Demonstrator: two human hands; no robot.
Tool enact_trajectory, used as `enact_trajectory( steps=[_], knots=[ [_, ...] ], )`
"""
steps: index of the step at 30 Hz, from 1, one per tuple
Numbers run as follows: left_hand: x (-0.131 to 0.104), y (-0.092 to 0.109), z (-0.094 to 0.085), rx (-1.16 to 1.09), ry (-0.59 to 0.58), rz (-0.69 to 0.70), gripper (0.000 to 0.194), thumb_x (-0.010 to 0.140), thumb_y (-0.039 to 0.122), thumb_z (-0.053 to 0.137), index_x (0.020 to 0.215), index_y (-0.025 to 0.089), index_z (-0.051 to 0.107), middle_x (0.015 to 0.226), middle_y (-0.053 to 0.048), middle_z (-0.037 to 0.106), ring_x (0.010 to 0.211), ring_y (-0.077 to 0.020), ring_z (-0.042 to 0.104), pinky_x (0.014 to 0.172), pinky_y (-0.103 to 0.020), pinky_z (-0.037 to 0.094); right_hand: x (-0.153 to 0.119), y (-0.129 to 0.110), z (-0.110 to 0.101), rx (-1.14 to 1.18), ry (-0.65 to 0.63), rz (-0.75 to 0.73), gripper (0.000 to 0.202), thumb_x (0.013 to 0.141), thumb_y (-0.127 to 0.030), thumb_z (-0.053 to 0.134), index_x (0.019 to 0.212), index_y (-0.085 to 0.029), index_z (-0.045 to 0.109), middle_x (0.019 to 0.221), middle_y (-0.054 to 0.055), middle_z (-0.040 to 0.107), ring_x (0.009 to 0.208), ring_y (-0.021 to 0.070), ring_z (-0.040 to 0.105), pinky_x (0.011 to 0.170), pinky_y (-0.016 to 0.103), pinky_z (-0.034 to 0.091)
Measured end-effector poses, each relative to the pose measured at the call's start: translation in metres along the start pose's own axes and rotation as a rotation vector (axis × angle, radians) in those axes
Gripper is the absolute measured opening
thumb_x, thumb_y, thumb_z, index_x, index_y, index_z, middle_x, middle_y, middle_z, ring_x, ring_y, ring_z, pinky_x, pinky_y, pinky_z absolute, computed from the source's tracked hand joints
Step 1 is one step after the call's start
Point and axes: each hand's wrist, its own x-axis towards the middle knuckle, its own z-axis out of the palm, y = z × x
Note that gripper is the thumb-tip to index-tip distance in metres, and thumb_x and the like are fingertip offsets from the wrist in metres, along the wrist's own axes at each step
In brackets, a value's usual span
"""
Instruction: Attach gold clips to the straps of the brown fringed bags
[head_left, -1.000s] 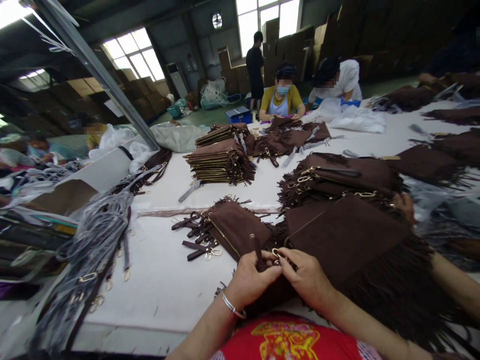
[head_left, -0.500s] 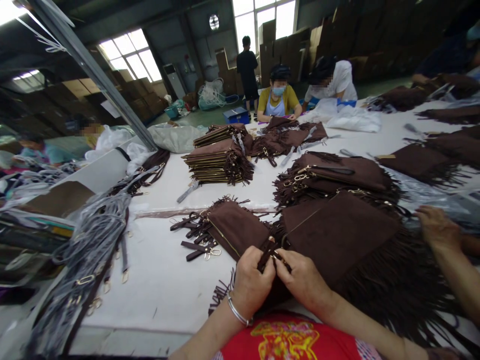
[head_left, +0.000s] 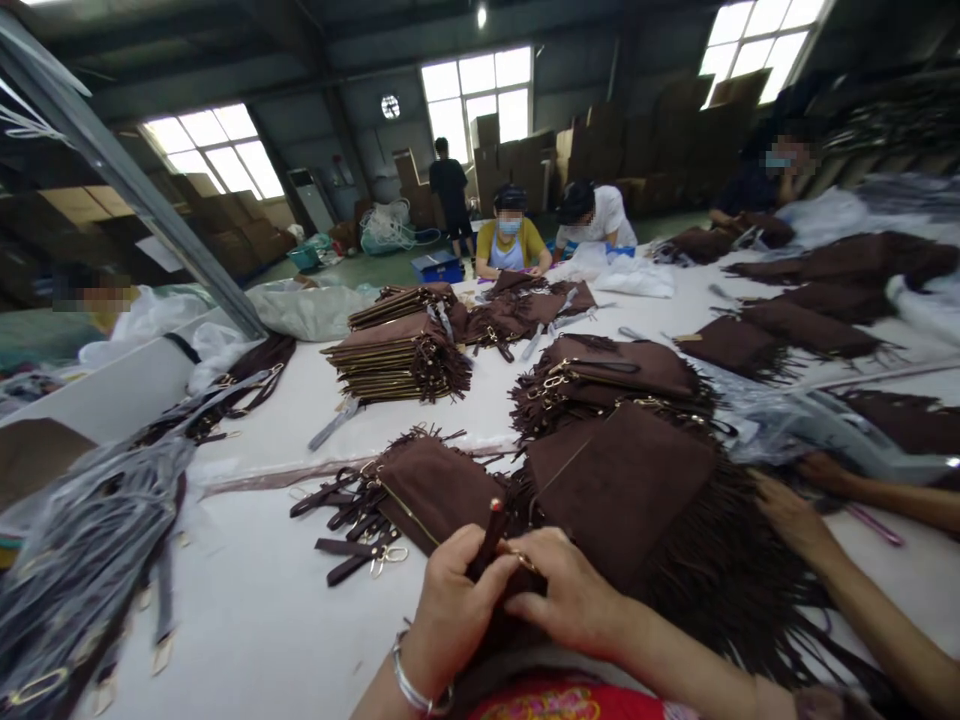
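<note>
My left hand (head_left: 457, 590), with a silver bangle at the wrist, is closed on a dark brown strap (head_left: 491, 535) whose end points up past the thumb. Close against it, my right hand (head_left: 566, 590) pinches a gold metal clasp (head_left: 525, 558) by the strap. Brown material lies below both hands, mostly hidden by them. Just beyond is a brown fringed bag (head_left: 435, 482) with a gold zip. Several short wrist straps with gold clips (head_left: 367, 550) lie at its left. To the right rests a larger pile of fringed bags (head_left: 619, 490).
Stacked bags (head_left: 390, 365) stand farther back on the white table (head_left: 262, 570). Long plastic-wrapped straps (head_left: 97, 560) hang along the left side, near a metal post (head_left: 142, 180). Another person's hand (head_left: 795, 515) touches the fringe at right. Other people sit across the table.
The view has turned right, so things appear farther left. My hands stay together at the strap, whose end now sticks up more. The neighbouring person's second hand has come into view.
</note>
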Motion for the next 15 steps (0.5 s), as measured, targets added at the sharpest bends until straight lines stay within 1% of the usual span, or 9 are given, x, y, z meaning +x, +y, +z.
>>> enact_trajectory(
  steps=[2,4,7,9,11,12,13,14,15],
  knots=[
    [0.0,0.001,-0.007,-0.034,0.023,0.041,0.012,0.084,0.032,0.065,0.084,0.022,0.07,0.083,-0.001,0.071,0.079,-0.017,0.066,0.074,-0.027,0.052,0.003,-0.011,-0.008,0.109,-0.04,0.061,0.012,0.075,-0.022,0.07,0.087,-0.022,0.069,0.088,0.0,0.074,0.083,0.0182,0.067,0.081,0.031,0.051],
    [0.002,-0.006,-0.014,-0.121,0.139,-0.018,0.018,0.083,0.036,0.065,0.094,0.022,0.069,0.09,-0.003,0.073,0.083,-0.0187,0.068,0.077,-0.029,0.055,0.008,-0.016,-0.033,0.139,0.021,0.108,0.008,0.082,-0.026,0.064,0.087,-0.022,0.068,0.089,0.0,0.074,0.082,0.0169,0.067,0.077,0.028,0.05],
    [0.004,-0.015,-0.025,-0.256,0.332,-0.189,0.028,0.084,0.043,0.063,0.098,0.019,0.067,0.086,-0.005,0.073,0.079,-0.0191,0.07,0.073,-0.03,0.057,0.019,-0.001,-0.104,-0.087,0.234,0.161,0.028,0.085,-0.04,0.062,0.106,-0.023,0.066,0.101,0.005,0.074,0.092,0.0209,0.067,0.082,0.032,0.05],
    [0.002,-0.008,-0.034,-0.292,0.367,-0.225,0.028,0.083,0.043,0.064,0.092,0.017,0.068,0.076,-0.004,0.071,0.07,-0.0173,0.068,0.067,-0.029,0.056,0.026,0.024,-0.159,-0.44,0.474,0.225,0.045,0.085,-0.049,0.059,0.117,-0.018,0.063,0.106,0.013,0.072,0.097,0.0273,0.066,0.084,0.039,0.048],
    [-0.009,0.015,-0.043,-0.327,0.266,-0.166,0.026,0.083,0.043,0.065,0.085,0.017,0.069,0.07,-0.003,0.068,0.064,-0.0157,0.065,0.062,-0.027,0.054,0.032,0.052,-0.197,-0.778,0.647,0.171,0.065,0.087,-0.058,0.049,0.127,-0.008,0.057,0.125,0.026,0.061,0.114,0.0363,0.058,0.089,0.048,0.044],
    [-0.018,0.031,-0.048,-0.356,0.158,-0.116,0.028,0.084,0.044,0.064,0.084,0.017,0.071,0.07,-0.004,0.068,0.064,-0.0159,0.065,0.061,-0.027,0.054,0.034,0.063,-0.205,-0.877,0.73,0.143,0.07,0.088,-0.063,0.043,0.126,-0.006,0.058,0.129,0.029,0.058,0.12,0.0396,0.053,0.091,0.052,0.042],
    [-0.032,0.048,-0.051,-0.378,0.027,-0.062,0.031,0.085,0.047,0.063,0.085,0.018,0.073,0.071,-0.006,0.068,0.065,-0.0169,0.065,0.062,-0.028,0.054,0.034,0.073,-0.204,-0.911,0.791,0.105,0.071,0.089,-0.064,0.038,0.125,-0.007,0.06,0.129,0.028,0.058,0.121,0.04,0.052,0.092,0.052,0.041],
    [-0.048,0.064,-0.053,-0.367,-0.076,-0.023,0.036,0.085,0.052,0.061,0.087,0.019,0.075,0.073,-0.008,0.069,0.066,-0.0186,0.067,0.062,-0.029,0.054,0.034,0.081,-0.195,-0.901,0.804,0.037,0.07,0.09,-0.063,0.036,0.125,-0.007,0.06,0.128,0.027,0.059,0.122,0.0392,0.052,0.094,0.052,0.041],
    [-0.068,0.079,-0.053,-0.325,-0.117,-0.01,0.041,0.084,0.057,0.06,0.088,0.02,0.077,0.074,-0.009,0.07,0.068,-0.0208,0.068,0.063,-0.031,0.055,0.033,0.086,-0.178,-0.858,0.774,-0.054,0.068,0.091,-0.061,0.033,0.124,-0.007,0.059,0.127,0.026,0.059,0.122,0.0385,0.052,0.096,0.052,0.042]
  ],
)
